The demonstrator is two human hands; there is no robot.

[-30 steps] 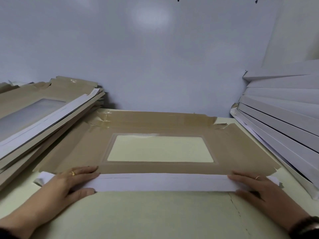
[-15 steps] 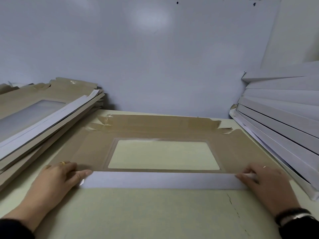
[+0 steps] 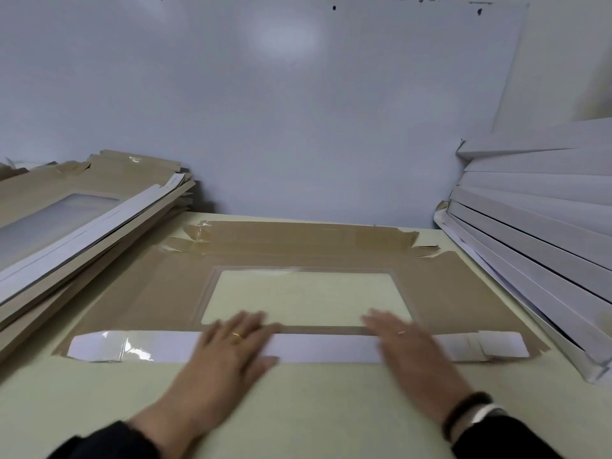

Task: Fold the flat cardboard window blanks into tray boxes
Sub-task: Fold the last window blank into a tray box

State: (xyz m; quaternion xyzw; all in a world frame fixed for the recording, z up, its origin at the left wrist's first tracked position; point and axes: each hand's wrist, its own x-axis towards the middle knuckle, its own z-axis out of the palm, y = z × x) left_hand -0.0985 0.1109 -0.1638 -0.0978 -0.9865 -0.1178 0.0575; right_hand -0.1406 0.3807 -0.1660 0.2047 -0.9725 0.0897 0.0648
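Observation:
A brown cardboard window blank (image 3: 155, 293) lies flat on the pale green table (image 3: 314, 409), its clear window (image 3: 304, 299) in the middle. Its near flap (image 3: 328, 351) is folded over onto the blank, white glossy side up, and reaches from far left to far right. My left hand (image 3: 231, 346) lies flat on the flap left of centre, fingers straight and pressing down. My right hand (image 3: 400, 346) lies flat on the flap right of centre, fingers straight. Both hands are blurred by motion. The far flap and corner tabs lie unfolded near the wall.
A slanted stack of flat brown blanks (image 3: 73, 220) fills the left side. A leaning stack of white folded boxes (image 3: 536, 246) stands at the right, close to the blank's right edge. A grey wall (image 3: 298, 111) closes the back.
Both hands have slid inward from the flap's two ends to its middle. The flap, held raised at its ends before, now lies pressed flat on the blank.

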